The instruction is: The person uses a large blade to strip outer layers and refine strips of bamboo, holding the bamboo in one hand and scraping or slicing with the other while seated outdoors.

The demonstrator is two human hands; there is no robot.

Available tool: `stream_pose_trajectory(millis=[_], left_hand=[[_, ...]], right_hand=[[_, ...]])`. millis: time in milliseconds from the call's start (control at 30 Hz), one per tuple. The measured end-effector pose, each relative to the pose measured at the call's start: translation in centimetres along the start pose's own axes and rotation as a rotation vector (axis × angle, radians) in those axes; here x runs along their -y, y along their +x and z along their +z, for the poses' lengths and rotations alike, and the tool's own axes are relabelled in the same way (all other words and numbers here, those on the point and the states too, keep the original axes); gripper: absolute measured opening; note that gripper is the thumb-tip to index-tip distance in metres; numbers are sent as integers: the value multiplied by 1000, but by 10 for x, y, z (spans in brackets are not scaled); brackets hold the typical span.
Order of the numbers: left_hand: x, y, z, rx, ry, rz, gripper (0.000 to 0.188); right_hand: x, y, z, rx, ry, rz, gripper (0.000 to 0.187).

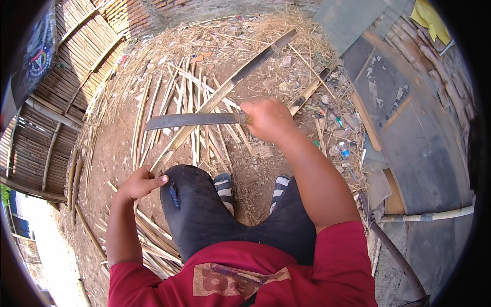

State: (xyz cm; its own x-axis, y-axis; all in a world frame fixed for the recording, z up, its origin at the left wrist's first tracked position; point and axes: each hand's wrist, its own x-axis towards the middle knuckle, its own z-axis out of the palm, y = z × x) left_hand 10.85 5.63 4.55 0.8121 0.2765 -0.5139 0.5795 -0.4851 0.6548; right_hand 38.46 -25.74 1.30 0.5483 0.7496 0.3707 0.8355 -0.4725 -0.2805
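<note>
My right hand (268,120) is closed round the handle of a machete (192,119). The dark blade points left and lies across a long split bamboo piece (217,97); whether it touches the bamboo I cannot tell. Beside my left knee, my left hand (140,183) grips the near end of that bamboo, thumb on the knee side. The piece slants up to the far right, pale along its near part and dark toward its far end. Under the blade, many thin bamboo strips (192,97) are strewn on the dirt.
A second bamboo piece (309,92) lies beyond my right hand. More strips (153,245) are heaped left of my left leg. Dark boards (424,148) lean on the right, near a plastic bottle (344,149). A bamboo slat wall (84,51) stands on the left.
</note>
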Motion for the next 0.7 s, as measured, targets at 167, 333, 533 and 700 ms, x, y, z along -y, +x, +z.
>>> stream_pose_trajectory(millis=[167, 333, 533, 700], left_hand=[[18, -2, -5, -14, -29, -22, 52], [18, -9, -4, -36, -63, -15, 52], [32, 6, -12, 86, -66, -80, 49], [9, -11, -1, 37, -100, -17, 45]], right_hand=[[-23, 0, -13, -25, 57, 173, 36], [-67, -11, -15, -200, 86, 447, 31], [-26, -5, -9, 7, 19, 174, 37], [-30, -4, -13, -8, 46, 214, 34]])
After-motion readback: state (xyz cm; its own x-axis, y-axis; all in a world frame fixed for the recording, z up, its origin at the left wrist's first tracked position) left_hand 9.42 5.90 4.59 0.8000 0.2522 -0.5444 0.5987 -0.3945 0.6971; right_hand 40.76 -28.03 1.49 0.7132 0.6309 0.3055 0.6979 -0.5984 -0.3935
